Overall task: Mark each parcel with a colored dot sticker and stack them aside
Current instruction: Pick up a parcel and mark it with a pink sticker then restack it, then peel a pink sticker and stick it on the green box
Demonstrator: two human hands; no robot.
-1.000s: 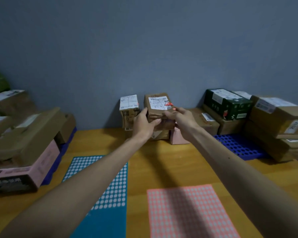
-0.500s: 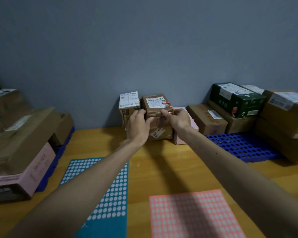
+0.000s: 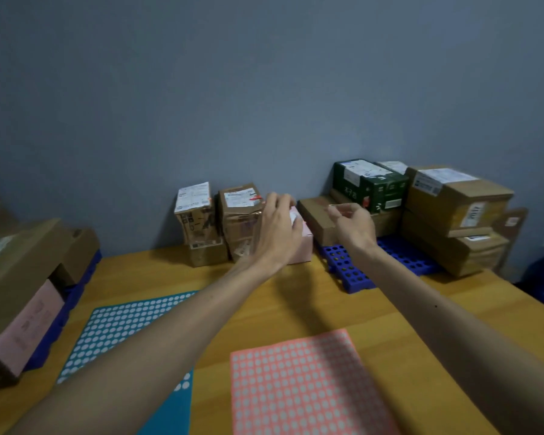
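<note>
A brown parcel (image 3: pixel 237 215) with a white label and a red dot sticker (image 3: pixel 254 198) stands on another box against the wall. My left hand (image 3: pixel 277 229) is just right of it, in front of a small pink parcel (image 3: pixel 304 246), with its fingers reaching over the pink top; no firm grip shows. My right hand (image 3: pixel 354 226) hovers with loosely curled fingers and nothing in it over a flat brown parcel (image 3: pixel 314 222). On the table near me lie a teal dot-sticker sheet (image 3: pixel 123 328) and a coral dot-sticker sheet (image 3: pixel 302 381).
A second labelled parcel stack (image 3: pixel 197 215) stands left of the marked one. A blue perforated pallet (image 3: pixel 352 268) at right carries a green box (image 3: pixel 369 183) and large brown boxes (image 3: pixel 453 208). Another pile of boxes (image 3: pixel 22 268) lies at the left edge.
Both hands have let go of the brown parcel, which now rests on the stack. They moved right, the left hand to the pink parcel and the right over the flat brown one.
</note>
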